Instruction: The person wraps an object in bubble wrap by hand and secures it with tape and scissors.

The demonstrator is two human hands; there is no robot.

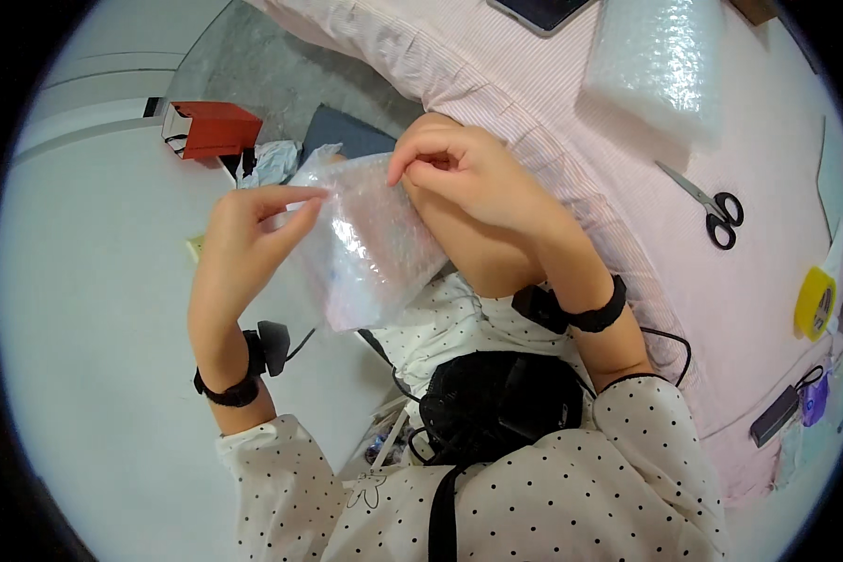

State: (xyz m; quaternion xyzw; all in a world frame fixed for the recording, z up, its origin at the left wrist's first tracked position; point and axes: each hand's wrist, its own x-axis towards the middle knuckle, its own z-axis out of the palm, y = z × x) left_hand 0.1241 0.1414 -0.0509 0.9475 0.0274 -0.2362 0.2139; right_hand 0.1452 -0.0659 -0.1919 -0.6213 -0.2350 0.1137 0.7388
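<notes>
A clear bubble-wrap bag [365, 248] hangs above my lap, its upper edge between my two hands. My left hand [253, 229] pinches the left side of that edge between thumb and fingertips. At the upper right corner, the curled fingers of my right hand [473, 178] close on the same edge. Light glints off the crinkled plastic. Pinkish tones show through it, but I cannot tell whether anything is inside. My bare leg lies behind the bag and under my right hand.
On the pink striped bedsheet [553, 112] to my right lie a bubble-wrap roll [660, 66], scissors [707, 206], yellow tape [815, 302] and a dark oblong device [775, 417]. A red box [214, 129] and crumpled plastic [272, 164] sit at the far left.
</notes>
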